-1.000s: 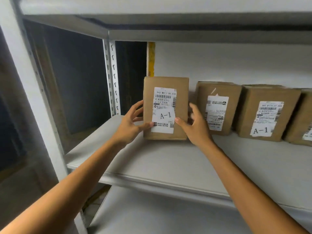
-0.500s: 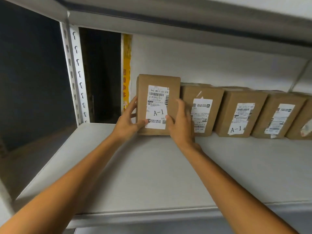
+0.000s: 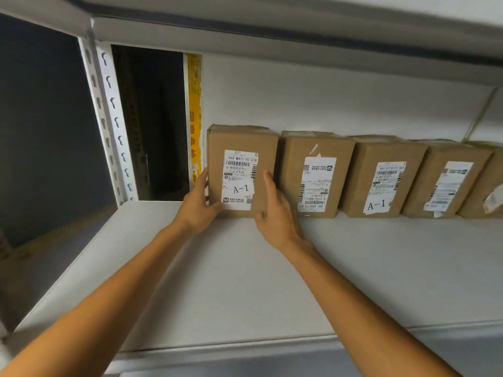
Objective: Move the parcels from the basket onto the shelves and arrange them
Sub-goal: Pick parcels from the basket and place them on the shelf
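1. A white metal shelf (image 3: 245, 281) fills most of the view, with a slotted upright post (image 3: 109, 118) at its back left.
2. A row of brown cardboard parcels (image 3: 386, 156) stands upright along the back wall, with the labels facing forward.
3. The leftmost parcel (image 3: 242, 142), marked A-1, stands at the row's left end, just beside its neighbour.
4. The left hand (image 3: 196, 210) lays straight fingers against that parcel's left side, with the thumb on its lower front.
5. The right hand (image 3: 277, 216) presses flat, fingers straight, on the parcel's front right edge.
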A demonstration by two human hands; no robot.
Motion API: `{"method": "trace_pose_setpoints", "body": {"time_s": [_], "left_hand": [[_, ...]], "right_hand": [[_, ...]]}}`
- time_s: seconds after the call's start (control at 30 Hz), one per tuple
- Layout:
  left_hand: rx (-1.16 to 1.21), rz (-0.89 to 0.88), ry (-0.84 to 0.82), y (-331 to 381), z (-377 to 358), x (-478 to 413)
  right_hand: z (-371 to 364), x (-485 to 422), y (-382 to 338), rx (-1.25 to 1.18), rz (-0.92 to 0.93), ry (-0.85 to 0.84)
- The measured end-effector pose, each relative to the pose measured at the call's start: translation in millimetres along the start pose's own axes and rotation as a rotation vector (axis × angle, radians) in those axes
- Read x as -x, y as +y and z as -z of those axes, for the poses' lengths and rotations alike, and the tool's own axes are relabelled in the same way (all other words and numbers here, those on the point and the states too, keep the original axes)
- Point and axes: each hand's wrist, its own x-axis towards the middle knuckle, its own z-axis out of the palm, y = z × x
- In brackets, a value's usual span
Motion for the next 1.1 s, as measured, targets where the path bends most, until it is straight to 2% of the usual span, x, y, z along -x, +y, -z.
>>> {"method": "trace_pose_setpoints", "body": {"time_s": [0.07, 0.13, 0.23, 0.33, 0.47, 0.67, 0.77, 0.93, 1.1], "left_hand": [[-0.048, 0.048, -0.092, 5.6, 5.5, 9.1], [-0.099, 0.099, -0.105, 12.8, 9.6, 22.2], [-0.212, 0.129, -0.069, 24.0, 10.4, 40.1], [-0.319, 0.128, -0.163, 46.7, -2.5, 58.4], [-0.541, 0.029, -0.288, 87.1, -43.3, 82.1], [-0.961, -0.269, -0.433, 168.9, -126.0, 96.1], [-0.931, -0.35, -0.434, 213.1, -170.9, 94.5], [-0.594, -0.357, -0.565, 268.9, -262.5, 104.1], [-0.597, -0.547, -0.692, 310.1, -360.9, 116.8]], "right_hand": [[15.1, 1.2, 4.8, -0.071, -0.004, 0.061], [31.0, 6.5, 9.7, -0.073, -0.014, 0.06], [52.4, 16.2, 19.3, -0.078, -0.017, -0.037], [80.4, 34.6, 36.3, -0.081, -0.016, -0.153], [126.9, 64.4, 69.1, -0.033, -0.049, -0.194], [212.3, 111.1, 129.2, 0.162, -0.16, -0.182], [259.6, 140.2, 159.3, 0.18, -0.206, -0.154], [338.4, 198.9, 215.1, 0.221, -0.327, -0.017], [407.2, 266.1, 267.1, 0.172, -0.53, 0.075]]}}
